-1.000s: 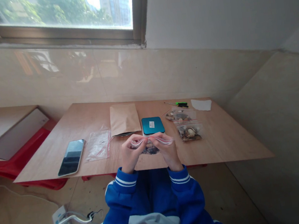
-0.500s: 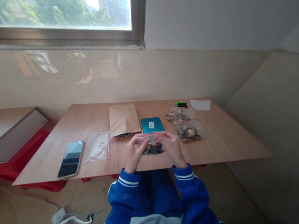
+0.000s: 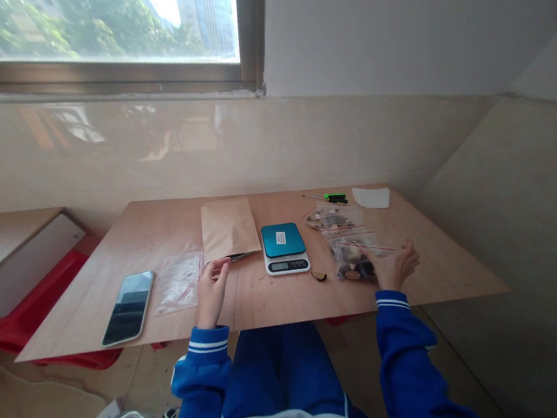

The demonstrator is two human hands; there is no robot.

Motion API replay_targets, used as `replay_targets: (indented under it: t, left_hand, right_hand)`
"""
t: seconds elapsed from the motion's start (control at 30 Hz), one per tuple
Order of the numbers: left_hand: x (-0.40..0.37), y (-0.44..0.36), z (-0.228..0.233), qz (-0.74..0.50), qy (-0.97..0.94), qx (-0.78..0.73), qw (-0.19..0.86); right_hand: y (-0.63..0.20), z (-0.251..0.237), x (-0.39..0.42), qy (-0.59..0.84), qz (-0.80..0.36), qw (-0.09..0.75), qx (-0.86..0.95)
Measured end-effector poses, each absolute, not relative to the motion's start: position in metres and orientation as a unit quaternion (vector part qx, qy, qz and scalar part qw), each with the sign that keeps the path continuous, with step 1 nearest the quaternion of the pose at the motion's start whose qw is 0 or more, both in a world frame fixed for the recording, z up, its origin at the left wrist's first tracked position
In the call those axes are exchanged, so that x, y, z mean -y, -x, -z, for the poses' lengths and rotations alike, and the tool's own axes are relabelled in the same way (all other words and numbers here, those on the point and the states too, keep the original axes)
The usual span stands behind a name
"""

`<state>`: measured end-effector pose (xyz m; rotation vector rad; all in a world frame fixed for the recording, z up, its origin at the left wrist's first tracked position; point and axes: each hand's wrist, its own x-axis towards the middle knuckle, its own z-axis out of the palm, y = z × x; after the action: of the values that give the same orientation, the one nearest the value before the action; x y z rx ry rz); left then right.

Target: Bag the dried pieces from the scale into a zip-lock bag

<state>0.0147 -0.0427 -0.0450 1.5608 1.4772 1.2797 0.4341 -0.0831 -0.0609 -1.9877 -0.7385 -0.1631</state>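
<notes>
The counter [image 3: 431, 272] is a bare plywood sheet, and both hands rest near its front edge, well apart. The right hand [image 3: 390, 266] has its grip spread, fingers loose, touching the near corner of a filled zip bag [image 3: 352, 261] that lies just left of it; it pinches nothing. The left hand [image 3: 211, 287] lies flat with its grip open too, fingertips at the lower edge of the brown paper envelope [image 3: 228, 228], which sits just beyond it. An empty clear bag [image 3: 179, 281] lies just left of that hand, and a phone [image 3: 129, 306] further left. Between the two hands stands the teal scale [image 3: 284, 247], and a small dark piece [image 3: 319, 275] lies loose on the wood to the right of the scale.

As I judge it, the loose piece is the likeliest trouble: a sleeve sweeping across could knock it off the front edge. The filled bag also lies close to that edge, so a careless drag by the right hand could tip it over.

Counted: two hands, two filled zip bags (the second [image 3: 334, 218] beyond the first), one empty bag, one envelope, one scale, one phone, one green-handled screwdriver [image 3: 330, 196], one white slip [image 3: 372, 197], one loose piece.
</notes>
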Motion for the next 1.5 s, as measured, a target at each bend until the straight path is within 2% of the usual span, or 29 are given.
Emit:
replay_targets:
  t: [0.07,0.13,0.27,0.4,0.57,0.63,0.7,0.83,0.93,1.07,1.13,1.2,1.27,1.37,1.5]
  left_hand:
    - [0.033,-0.010,0.052,-0.476,-0.603,-0.571,0.289]
    - [0.021,-0.005,0.058,-0.463,-0.629,-0.572,0.251]
    - [-0.010,0.003,0.066,-0.381,-0.709,-0.575,0.148]
    - [-0.034,0.009,0.070,-0.333,-0.754,-0.548,0.141]
    - [-0.039,0.013,0.060,-0.344,-0.753,-0.546,0.131]
    - [-0.038,0.015,0.047,-0.355,-0.742,-0.557,0.111]
    - [-0.035,0.015,0.029,-0.367,-0.730,-0.570,0.083]
    - [-0.029,0.011,-0.014,-0.402,-0.708,-0.577,0.060]
    - [-0.023,0.005,-0.038,-0.446,-0.715,-0.521,0.133]
    - [-0.014,-0.002,-0.049,-0.505,-0.678,-0.453,0.284]
    - [-0.009,-0.005,-0.047,-0.524,-0.642,-0.440,0.346]
    - [-0.005,-0.008,-0.044,-0.532,-0.616,-0.433,0.388]
    - [0.000,-0.010,-0.041,-0.526,-0.606,-0.426,0.417]
    - [0.006,-0.014,-0.038,-0.526,-0.592,-0.423,0.440]
    - [0.013,-0.025,-0.030,-0.580,-0.558,-0.446,0.393]
  right_hand:
    - [-0.426,0.072,0.088,0.804,0.165,0.460,0.340]
    - [-0.418,0.086,0.093,0.772,0.199,0.438,0.415]
    - [-0.402,0.108,0.096,0.738,0.169,0.380,0.531]
    - [-0.375,0.103,0.093,0.720,0.160,0.336,0.586]
    - [-0.342,0.086,0.095,0.641,0.053,0.195,0.740]
    - [-0.337,0.081,0.093,0.648,0.037,0.181,0.739]
    - [-0.336,0.074,0.083,0.655,0.023,0.203,0.728]
    - [-0.324,0.057,0.039,0.653,-0.013,0.306,0.693]
    - [-0.306,0.050,-0.001,0.647,-0.047,0.339,0.681]
    - [-0.280,0.036,-0.019,0.638,-0.055,0.349,0.685]
    - [-0.267,0.015,-0.007,0.606,-0.049,0.406,0.683]
    - [-0.250,-0.016,0.014,0.519,-0.063,0.517,0.678]
    - [-0.232,-0.048,0.034,0.431,-0.095,0.553,0.707]
    - [-0.205,-0.076,0.050,0.347,-0.096,0.416,0.835]
    - [-0.183,-0.063,0.044,0.442,-0.082,0.189,0.873]
